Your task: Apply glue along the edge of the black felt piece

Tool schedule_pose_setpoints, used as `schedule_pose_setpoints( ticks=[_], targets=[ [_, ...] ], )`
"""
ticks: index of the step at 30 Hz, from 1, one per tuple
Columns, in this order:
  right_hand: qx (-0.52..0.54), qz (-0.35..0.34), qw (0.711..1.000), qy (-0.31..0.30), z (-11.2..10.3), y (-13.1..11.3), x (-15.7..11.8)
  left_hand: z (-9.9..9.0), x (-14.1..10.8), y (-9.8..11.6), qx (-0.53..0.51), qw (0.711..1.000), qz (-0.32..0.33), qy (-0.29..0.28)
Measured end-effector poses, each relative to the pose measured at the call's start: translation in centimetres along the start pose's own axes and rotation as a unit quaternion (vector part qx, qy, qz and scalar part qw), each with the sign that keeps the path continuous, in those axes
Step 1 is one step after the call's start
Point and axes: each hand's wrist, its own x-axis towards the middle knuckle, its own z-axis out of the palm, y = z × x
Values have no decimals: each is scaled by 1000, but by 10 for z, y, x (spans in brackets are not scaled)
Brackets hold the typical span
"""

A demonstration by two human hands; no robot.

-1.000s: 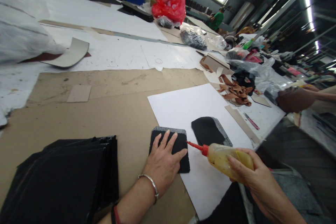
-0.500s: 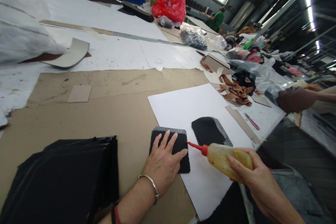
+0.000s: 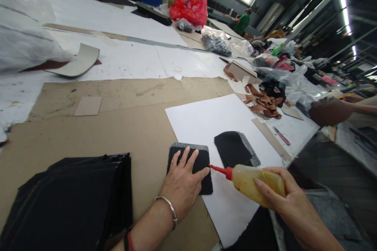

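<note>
My left hand (image 3: 184, 182) lies flat with fingers spread on a black fabric piece (image 3: 207, 185) that has a grey strip along its far edge. That piece straddles brown board and a white sheet (image 3: 203, 117). In my right hand (image 3: 290, 200) is a squeeze bottle (image 3: 250, 184) of yellowish liquid, tilted to the left. Its red nozzle tip is at the right edge of the black piece, by my left thumb. Another black piece with a grey edge (image 3: 232, 147) rests on the white sheet beyond the bottle. Left of my hands sits a stack of black pieces (image 3: 70, 200).
A small beige card (image 3: 88, 106) lies on the brown board. Brown scraps (image 3: 265, 104) and a pink-handled cutter (image 3: 282, 136) are at the right. Plastic bags, including a red one (image 3: 190, 8), stand farther back. A person in green (image 3: 243, 22) is far off.
The bottle's nozzle tip has slid a little way toward me along the right edge of the black piece. My left hand stays in place on it.
</note>
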Motion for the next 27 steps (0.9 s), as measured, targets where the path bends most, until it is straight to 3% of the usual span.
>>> schedule_pose_setpoints(
  ticks=[5,14,23,27],
  targets=[
    [-27,-17,999,31,2,-10,1,0,0,1,9,1000,8,20],
    [-60,-78,991,91,13,-19,-8,0,0,1,7,1000,7,7],
    [-89,-148,982,73,7,-15,-17,-1,0,1,9,1000,10,7],
    [-123,-199,968,91,6,-12,-13,-1,1,1,17,1000,8,7]
  ],
)
